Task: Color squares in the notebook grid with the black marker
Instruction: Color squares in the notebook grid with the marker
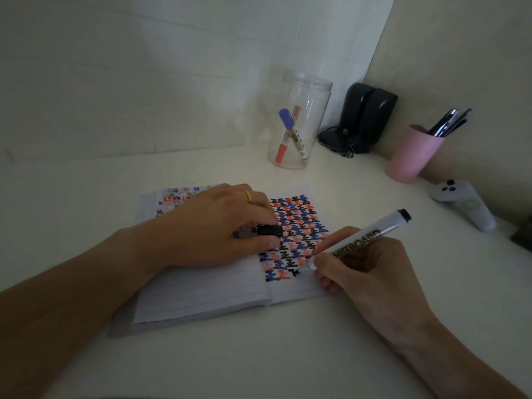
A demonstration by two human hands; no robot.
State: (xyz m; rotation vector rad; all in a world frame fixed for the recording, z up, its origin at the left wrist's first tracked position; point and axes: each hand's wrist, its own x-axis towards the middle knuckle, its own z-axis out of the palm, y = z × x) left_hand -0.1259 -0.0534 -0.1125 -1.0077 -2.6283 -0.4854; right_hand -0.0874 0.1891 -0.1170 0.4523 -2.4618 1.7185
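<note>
A: In the head view, where does the work sit?

B: Centre of the frame. The notebook (218, 286) lies open on the white desk (288, 355), and its right page carries a grid of black, blue and orange marks (296, 234). The black marker (357, 240) slants from lower left to upper right, its tip touching the paper at the bottom row of the pattern.

A: And the hands?

B: The right hand (371, 272) is closed around the marker low on the barrel, just above the tip, fingers wrapped as for writing. The left hand (218, 226) lies palm down across the pages, pinning them, and its fingers are curled around a small black cap (269, 230), likely the marker's own.

A: How would you expect the marker to handle?

B: I judge it light and stiff, with a smooth plastic barrel that could slide in a loose grip. Holding it near the tip, as here, gives the control small squares need. The felt tip is soft, so light pressure should do; pressing hard would spread ink past the lines.

A: And the notebook?

B: Thin, floppy paper that may lift or shift, so the flat left hand looks sensible.

A: Anything else nearby?

B: Upper centre, a clear jar (299, 122) holds a blue and an orange marker; a pink cup (411, 154) of pens stands at the right.
</note>
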